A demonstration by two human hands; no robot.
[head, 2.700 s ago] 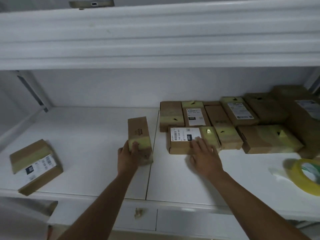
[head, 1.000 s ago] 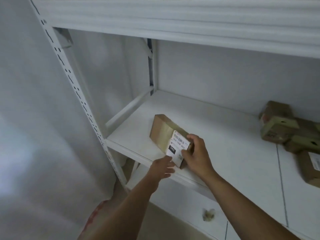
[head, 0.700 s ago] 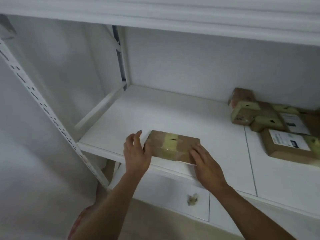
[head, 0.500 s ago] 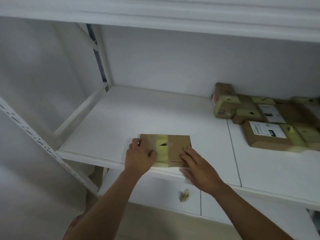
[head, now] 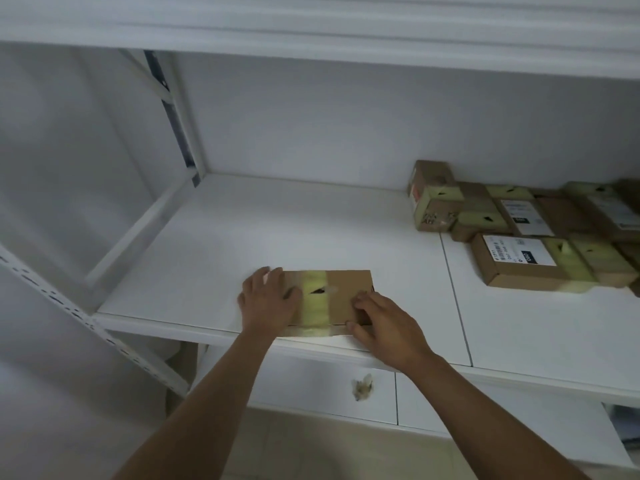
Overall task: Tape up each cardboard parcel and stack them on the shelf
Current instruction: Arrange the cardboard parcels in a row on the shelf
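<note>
A flat brown cardboard parcel (head: 341, 296) banded with yellowish tape lies near the front edge of the white shelf board (head: 214, 258), at about six o'clock in the view. The left hand (head: 268, 301) lies flat on the parcel's left end with fingers spread and straight. The right hand (head: 384, 323) rests on the parcel's right front corner, fingers laid on top and thumb against the front side, loosely bent. At two to three o'clock, well apart, sits a cluster of taped brown cardboard parcels (head: 519, 233), some bearing white labels.
</note>
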